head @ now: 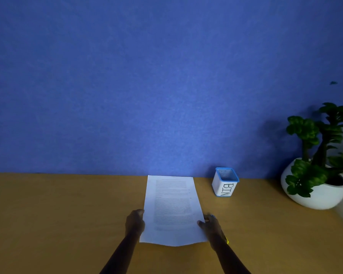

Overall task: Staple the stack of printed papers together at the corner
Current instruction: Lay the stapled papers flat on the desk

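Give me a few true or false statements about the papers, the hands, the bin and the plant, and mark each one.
1. Both hands hold the papers, the left hand at one side, the right hand at the other. True.
2. The bin stands left of the papers. False: it stands to their right.
3. The plant sits in a white pot. True.
4. A stapler lies on the papers. False: none is visible there.

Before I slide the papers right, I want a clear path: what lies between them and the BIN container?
Only bare wooden desk separates the papers from the BIN container, as the head view shows.
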`<state>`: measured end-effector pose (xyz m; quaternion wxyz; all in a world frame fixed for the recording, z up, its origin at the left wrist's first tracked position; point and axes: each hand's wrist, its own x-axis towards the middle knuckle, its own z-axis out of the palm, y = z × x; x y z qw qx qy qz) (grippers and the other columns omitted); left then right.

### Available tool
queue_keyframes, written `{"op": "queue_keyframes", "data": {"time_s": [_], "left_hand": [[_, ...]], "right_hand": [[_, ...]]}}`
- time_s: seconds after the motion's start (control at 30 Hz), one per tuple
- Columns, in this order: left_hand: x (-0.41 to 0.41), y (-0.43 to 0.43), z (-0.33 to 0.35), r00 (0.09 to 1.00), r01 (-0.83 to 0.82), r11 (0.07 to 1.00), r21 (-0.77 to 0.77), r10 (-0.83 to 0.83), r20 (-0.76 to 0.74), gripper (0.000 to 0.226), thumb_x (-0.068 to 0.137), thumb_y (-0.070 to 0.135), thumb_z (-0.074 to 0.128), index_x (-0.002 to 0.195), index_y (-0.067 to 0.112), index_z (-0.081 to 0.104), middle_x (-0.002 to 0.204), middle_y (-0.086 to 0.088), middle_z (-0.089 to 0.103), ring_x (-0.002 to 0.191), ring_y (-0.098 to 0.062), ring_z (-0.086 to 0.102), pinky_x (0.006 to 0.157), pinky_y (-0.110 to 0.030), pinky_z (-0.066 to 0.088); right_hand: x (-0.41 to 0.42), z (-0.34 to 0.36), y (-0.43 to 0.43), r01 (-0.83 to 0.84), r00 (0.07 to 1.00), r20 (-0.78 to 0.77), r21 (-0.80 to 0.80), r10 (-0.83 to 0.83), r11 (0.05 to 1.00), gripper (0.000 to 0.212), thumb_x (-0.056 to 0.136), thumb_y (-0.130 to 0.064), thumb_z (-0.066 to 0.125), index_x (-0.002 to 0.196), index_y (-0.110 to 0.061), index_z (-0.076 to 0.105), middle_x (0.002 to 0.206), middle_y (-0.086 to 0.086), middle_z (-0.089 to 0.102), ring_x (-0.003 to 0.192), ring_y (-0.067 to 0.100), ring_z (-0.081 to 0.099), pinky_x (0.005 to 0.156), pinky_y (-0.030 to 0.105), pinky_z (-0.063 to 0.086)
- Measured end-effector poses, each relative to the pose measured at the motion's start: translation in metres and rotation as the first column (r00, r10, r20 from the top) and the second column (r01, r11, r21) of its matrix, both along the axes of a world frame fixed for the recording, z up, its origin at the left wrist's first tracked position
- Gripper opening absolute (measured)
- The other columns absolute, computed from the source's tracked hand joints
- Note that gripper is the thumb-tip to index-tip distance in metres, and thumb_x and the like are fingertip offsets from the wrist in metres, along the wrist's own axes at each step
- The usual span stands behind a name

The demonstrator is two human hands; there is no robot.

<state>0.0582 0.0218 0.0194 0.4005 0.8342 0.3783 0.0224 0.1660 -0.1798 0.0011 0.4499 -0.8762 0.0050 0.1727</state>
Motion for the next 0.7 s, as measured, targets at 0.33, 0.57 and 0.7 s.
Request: {"op": "queue_keyframes", "data": {"time_s": [0.33, 0.57, 0.7], "left_hand": [[0.001, -0.007, -0.018, 0.999, -0.046, 0.999, -0.007, 0.046, 0.009, 0.034, 0.092, -0.004, 0.037, 0.124, -0.001, 0.051, 0.134, -0.017, 0.052, 0.122, -0.029, 0.05, 0.103, -0.034, 0.042], [-0.001, -0.008, -0.022, 0.999, -0.009, 0.993, 0.115, 0.013, -0.033, 0.033, 0.093, -0.001, 0.039, 0.123, 0.002, 0.052, 0.127, -0.015, 0.055, 0.114, -0.024, 0.055, 0.097, -0.03, 0.048], [0.0, -0.01, -0.021, 0.997, 0.007, 0.987, 0.161, 0.004, -0.071, 0.031, 0.091, -0.001, 0.042, 0.119, 0.003, 0.055, 0.123, -0.014, 0.056, 0.109, -0.024, 0.058, 0.093, -0.03, 0.052]], "right_hand": [[0.002, -0.001, 0.0, -0.102, 0.988, 0.099, -0.16, 0.118, 0.982, 0.023, 0.09, -0.009, 0.055, 0.11, 0.001, 0.057, 0.118, 0.017, 0.063, 0.1, 0.026, 0.06, 0.077, 0.028, 0.044], [0.006, 0.007, -0.01, 0.004, 0.915, 0.357, -0.476, 0.19, 0.879, 0.023, 0.093, -0.018, 0.048, 0.111, -0.006, 0.057, 0.118, 0.011, 0.058, 0.108, 0.022, 0.055, 0.089, 0.029, 0.05], [0.002, 0.006, -0.021, 0.033, 0.974, 0.205, -0.536, 0.093, 0.844, 0.044, 0.088, -0.032, 0.056, 0.123, -0.009, 0.041, 0.126, 0.011, 0.049, 0.117, 0.026, 0.049, 0.094, 0.036, 0.048]]}}
